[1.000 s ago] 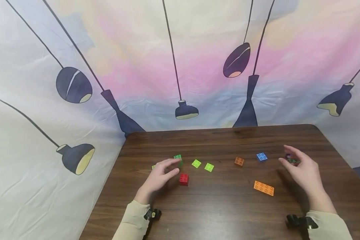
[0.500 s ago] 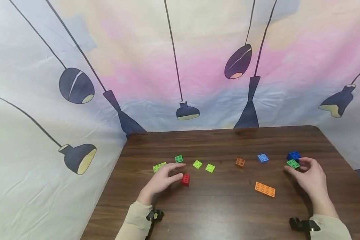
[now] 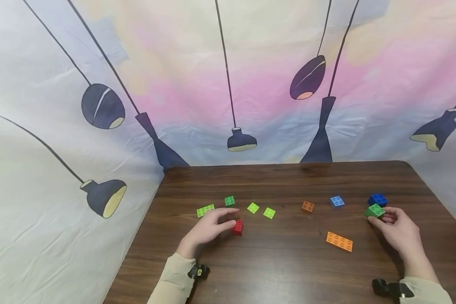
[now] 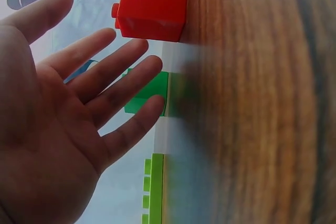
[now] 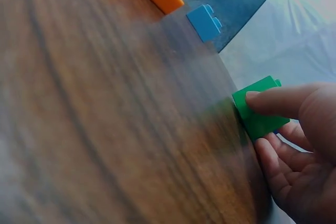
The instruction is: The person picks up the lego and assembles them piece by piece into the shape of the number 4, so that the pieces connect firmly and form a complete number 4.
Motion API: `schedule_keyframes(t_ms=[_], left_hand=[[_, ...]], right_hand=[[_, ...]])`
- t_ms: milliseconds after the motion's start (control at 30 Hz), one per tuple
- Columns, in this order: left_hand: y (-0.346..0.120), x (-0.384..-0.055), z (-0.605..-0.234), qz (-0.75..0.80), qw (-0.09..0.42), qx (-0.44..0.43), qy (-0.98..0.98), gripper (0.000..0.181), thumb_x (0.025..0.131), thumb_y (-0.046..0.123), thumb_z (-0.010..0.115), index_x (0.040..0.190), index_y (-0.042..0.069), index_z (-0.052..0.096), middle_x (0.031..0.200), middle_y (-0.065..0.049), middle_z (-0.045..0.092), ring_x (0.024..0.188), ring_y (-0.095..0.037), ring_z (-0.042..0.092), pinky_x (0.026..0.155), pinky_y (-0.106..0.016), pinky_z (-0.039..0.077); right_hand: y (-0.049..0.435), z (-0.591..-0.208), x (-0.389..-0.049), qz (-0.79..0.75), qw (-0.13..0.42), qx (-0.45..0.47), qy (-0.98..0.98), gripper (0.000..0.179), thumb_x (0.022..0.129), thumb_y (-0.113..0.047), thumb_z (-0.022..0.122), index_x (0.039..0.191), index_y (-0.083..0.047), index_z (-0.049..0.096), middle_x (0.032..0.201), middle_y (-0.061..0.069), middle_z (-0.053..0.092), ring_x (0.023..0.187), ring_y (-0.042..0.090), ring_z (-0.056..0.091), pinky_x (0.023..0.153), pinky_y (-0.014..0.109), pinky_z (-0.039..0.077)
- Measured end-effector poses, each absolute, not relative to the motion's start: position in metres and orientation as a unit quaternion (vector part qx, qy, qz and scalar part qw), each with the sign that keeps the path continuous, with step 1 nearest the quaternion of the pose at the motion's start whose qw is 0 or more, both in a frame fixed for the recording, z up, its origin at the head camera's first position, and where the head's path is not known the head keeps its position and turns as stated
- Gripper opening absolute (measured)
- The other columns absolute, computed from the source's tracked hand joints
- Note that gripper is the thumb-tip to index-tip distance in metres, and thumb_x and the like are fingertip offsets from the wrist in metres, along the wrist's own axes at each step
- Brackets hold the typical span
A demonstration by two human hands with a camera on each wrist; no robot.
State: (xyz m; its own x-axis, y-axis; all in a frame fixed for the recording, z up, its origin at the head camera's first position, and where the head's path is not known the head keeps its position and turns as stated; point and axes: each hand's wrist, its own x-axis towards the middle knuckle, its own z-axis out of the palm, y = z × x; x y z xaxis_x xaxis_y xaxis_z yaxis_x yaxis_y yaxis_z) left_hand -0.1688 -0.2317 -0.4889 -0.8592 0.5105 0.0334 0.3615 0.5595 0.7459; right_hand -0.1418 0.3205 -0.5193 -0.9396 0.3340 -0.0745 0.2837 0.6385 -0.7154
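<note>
My right hand [image 3: 400, 228] pinches a green building brick [image 3: 375, 210] between thumb and fingers at the table's right side. In the right wrist view the thumb presses one side of this green brick [image 5: 260, 109], close over the wood. Just behind it sits a dark blue brick [image 3: 377, 199]. My left hand [image 3: 207, 230] hovers over the left part of the table with its fingers extended and spread, holding nothing. A red brick [image 3: 237, 228] stands by its thumb, partly covered in the head view. Another green brick [image 4: 148, 93] shows behind the fingers in the left wrist view.
A long lime brick [image 3: 205, 210] lies beyond the left hand. Two small lime bricks [image 3: 253, 208] lie mid-table. To their right are a brown brick [image 3: 308, 206], a light blue brick [image 3: 337, 201] and a long orange brick [image 3: 340, 241]. A printed cloth [image 3: 205, 84] hangs behind the table.
My right hand has drawn back toward me, uncovering the dark blue brick, and now grips the green brick. My left hand has shifted slightly nearer the red brick, revealing the long lime brick.
</note>
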Motion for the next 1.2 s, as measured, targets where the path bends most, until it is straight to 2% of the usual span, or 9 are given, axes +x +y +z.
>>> schedule_keyframes(t_ms=[100, 167, 333, 467, 633, 700, 833, 1000, 1200], left_hand=[[-0.231, -0.169, -0.489, 0.4, 0.102, 0.248, 0.876, 0.054, 0.105, 0.041, 0.069, 0.148, 0.008, 0.064, 0.143, -0.005, 0.069, 0.133, -0.02, 0.062, 0.113, -0.053, 0.047], [-0.231, -0.17, -0.49, 0.402, 0.109, 0.25, 0.874, 0.054, 0.105, 0.04, 0.069, 0.149, 0.008, 0.063, 0.142, -0.005, 0.069, 0.131, -0.02, 0.063, 0.112, -0.052, 0.048], [-0.232, -0.17, -0.491, 0.408, 0.13, 0.253, 0.867, 0.056, 0.106, 0.041, 0.068, 0.151, 0.008, 0.061, 0.143, -0.005, 0.068, 0.129, -0.02, 0.064, 0.111, -0.052, 0.049], [-0.233, -0.17, -0.492, 0.408, 0.135, 0.252, 0.867, 0.056, 0.106, 0.04, 0.068, 0.152, 0.01, 0.059, 0.145, -0.004, 0.067, 0.13, -0.021, 0.063, 0.111, -0.053, 0.049], [-0.231, -0.17, -0.492, 0.417, 0.132, 0.251, 0.863, 0.06, 0.105, 0.035, 0.07, 0.157, 0.01, 0.053, 0.139, -0.005, 0.069, 0.126, -0.021, 0.064, 0.109, -0.054, 0.049], [-0.231, -0.169, -0.493, 0.415, 0.128, 0.246, 0.867, 0.061, 0.104, 0.035, 0.072, 0.157, 0.011, 0.053, 0.133, -0.002, 0.07, 0.123, -0.02, 0.064, 0.108, -0.053, 0.05], [-0.23, -0.168, -0.493, 0.407, 0.119, 0.236, 0.874, 0.057, 0.101, 0.035, 0.076, 0.15, 0.011, 0.059, 0.123, 0.004, 0.068, 0.116, -0.019, 0.064, 0.103, -0.049, 0.052], [-0.231, -0.167, -0.495, 0.391, 0.111, 0.246, 0.88, 0.051, 0.097, 0.033, 0.082, 0.14, 0.013, 0.063, 0.121, 0.007, 0.067, 0.112, -0.017, 0.064, 0.1, -0.044, 0.054], [-0.229, -0.171, -0.495, 0.371, 0.108, 0.263, 0.884, 0.056, 0.093, 0.028, 0.086, 0.14, 0.013, 0.062, 0.12, 0.007, 0.066, 0.111, -0.015, 0.064, 0.1, -0.04, 0.054]], right_hand=[[0.322, -0.517, -0.141, 0.392, 0.031, -0.175, -0.903, 0.075, 0.104, -0.037, 0.07, 0.144, 0.019, 0.04, 0.129, 0.04, 0.055, 0.118, 0.054, 0.058, 0.077, 0.045, 0.057], [0.32, -0.514, -0.141, 0.395, 0.034, -0.176, -0.901, 0.077, 0.104, -0.041, 0.069, 0.144, 0.018, 0.041, 0.13, 0.04, 0.056, 0.117, 0.053, 0.059, 0.07, 0.034, 0.053], [0.305, -0.506, -0.141, 0.418, 0.038, -0.134, -0.898, 0.079, 0.103, -0.047, 0.07, 0.146, 0.014, 0.044, 0.133, 0.038, 0.058, 0.116, 0.05, 0.062, 0.069, 0.026, 0.049], [0.278, -0.498, -0.143, 0.445, 0.031, -0.056, -0.893, 0.069, 0.103, -0.041, 0.074, 0.143, 0.01, 0.05, 0.131, 0.034, 0.064, 0.108, 0.035, 0.069, 0.07, 0.019, 0.05], [0.232, -0.489, -0.146, 0.499, -0.033, 0.037, -0.865, 0.061, 0.099, -0.03, 0.08, 0.141, 0.005, 0.055, 0.127, 0.027, 0.069, 0.105, 0.025, 0.073, 0.078, 0.025, 0.058], [0.211, -0.489, -0.147, 0.519, -0.064, 0.062, -0.85, 0.057, 0.096, -0.026, 0.083, 0.139, 0.003, 0.058, 0.124, 0.024, 0.072, 0.103, 0.027, 0.075, 0.075, 0.03, 0.06], [0.171, -0.496, -0.147, 0.537, -0.108, 0.1, -0.831, 0.048, 0.092, -0.019, 0.087, 0.13, -0.001, 0.064, 0.116, 0.014, 0.074, 0.1, 0.025, 0.075, 0.073, 0.033, 0.06], [0.136, -0.503, -0.144, 0.512, -0.124, 0.115, -0.842, 0.039, 0.089, -0.018, 0.089, 0.12, -0.006, 0.069, 0.106, 0.004, 0.071, 0.091, 0.017, 0.069, 0.071, 0.031, 0.055], [0.119, -0.509, -0.142, 0.49, -0.118, 0.125, -0.854, 0.039, 0.084, -0.015, 0.092, 0.116, -0.008, 0.07, 0.1, 0.001, 0.071, 0.094, 0.016, 0.068, 0.082, 0.035, 0.056]])
